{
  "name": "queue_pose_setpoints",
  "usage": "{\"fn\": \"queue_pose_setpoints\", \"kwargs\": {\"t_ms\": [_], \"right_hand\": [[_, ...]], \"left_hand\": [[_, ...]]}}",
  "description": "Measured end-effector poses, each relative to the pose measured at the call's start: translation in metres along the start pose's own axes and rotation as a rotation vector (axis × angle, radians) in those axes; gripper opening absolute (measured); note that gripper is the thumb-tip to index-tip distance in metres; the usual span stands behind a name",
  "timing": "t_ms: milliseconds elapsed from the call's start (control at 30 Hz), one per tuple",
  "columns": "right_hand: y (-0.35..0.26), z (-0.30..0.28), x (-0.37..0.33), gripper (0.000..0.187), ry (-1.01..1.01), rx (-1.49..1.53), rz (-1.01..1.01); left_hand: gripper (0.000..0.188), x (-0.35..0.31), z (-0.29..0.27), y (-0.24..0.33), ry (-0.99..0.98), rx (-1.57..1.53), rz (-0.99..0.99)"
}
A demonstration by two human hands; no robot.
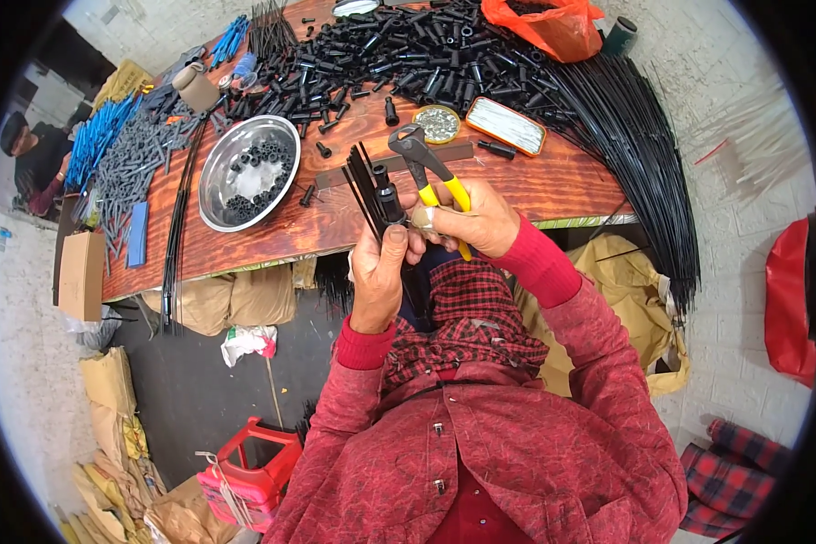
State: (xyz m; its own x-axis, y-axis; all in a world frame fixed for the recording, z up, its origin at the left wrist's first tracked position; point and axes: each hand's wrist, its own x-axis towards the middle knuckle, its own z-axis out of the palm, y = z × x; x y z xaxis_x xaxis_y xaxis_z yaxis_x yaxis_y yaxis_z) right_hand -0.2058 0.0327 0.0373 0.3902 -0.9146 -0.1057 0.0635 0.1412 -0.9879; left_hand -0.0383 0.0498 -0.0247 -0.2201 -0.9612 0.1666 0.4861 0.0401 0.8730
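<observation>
My left hand is closed around several thin black rods and a black tubular plastic fitting, all pointing up and away from me. My right hand grips a pair of pincers by its yellow handles, dark jaws up. The fingertips of both hands meet just right of the fitting, with a covering on the right thumb. What the right fingertips touch there is partly hidden. Beyond the hands, a dark flat bar lies on the wooden table.
A metal bowl of small black rings stands left. Black fittings heap at the back, with a round tin and a rectangular tin before them. Long black rods hang over the right edge. A red stool stands on the floor.
</observation>
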Motion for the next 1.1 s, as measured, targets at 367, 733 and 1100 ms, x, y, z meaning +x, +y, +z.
{"fn": "queue_pose_setpoints", "kwargs": {"t_ms": [367,733,1100], "right_hand": [[0.020,-0.005,-0.009,0.025,0.151,-0.511,-0.213],[0.000,0.007,-0.022,0.029,0.187,-1.032,-0.748],[0.000,0.004,-0.029,0.020,0.098,-1.091,-0.622]], "left_hand": [[0.043,0.001,-0.003,0.003,0.052,-0.074,-0.021],[0.037,-0.004,-0.002,0.011,0.070,-0.027,-0.017],[0.044,-0.006,0.002,0.018,-0.025,-0.021,-0.001]]}}
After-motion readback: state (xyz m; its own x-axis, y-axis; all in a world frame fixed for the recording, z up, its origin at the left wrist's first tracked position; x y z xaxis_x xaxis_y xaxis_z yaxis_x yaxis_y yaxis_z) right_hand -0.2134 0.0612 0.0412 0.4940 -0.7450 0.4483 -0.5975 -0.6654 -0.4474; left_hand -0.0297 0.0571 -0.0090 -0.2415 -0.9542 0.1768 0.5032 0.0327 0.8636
